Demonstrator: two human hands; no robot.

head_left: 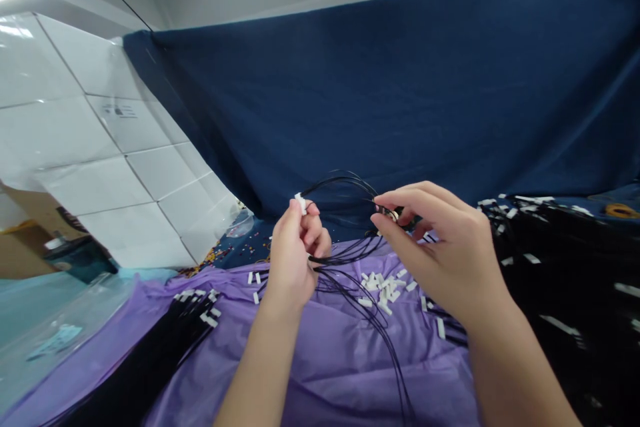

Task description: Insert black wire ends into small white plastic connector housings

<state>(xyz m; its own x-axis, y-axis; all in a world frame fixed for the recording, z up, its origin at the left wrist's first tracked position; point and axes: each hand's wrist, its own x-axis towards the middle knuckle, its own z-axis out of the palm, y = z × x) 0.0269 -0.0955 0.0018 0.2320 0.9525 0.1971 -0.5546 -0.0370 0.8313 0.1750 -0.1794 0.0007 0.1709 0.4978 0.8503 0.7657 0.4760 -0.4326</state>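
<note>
Black wires (345,179) arc between my two hands above a purple sheet (340,360). My left hand (300,247) is closed round the wires and pinches a small white connector (301,203) between thumb and forefinger. Loose wire lengths trail below that hand and down over the sheet. On the right, my right hand (435,233) pinches the wire ends between thumb and fingertips; what exactly lies at the tips is too small to tell. Below the hands lies a loose pile of white connectors (385,290).
A bundle of black wires with white ends (165,333) lies at left, and a larger dark heap of them (560,293) at right. White boxes (100,133) are stacked at left. A blue cloth (390,93) hangs behind. A yellow tape roll (621,211) sits far right.
</note>
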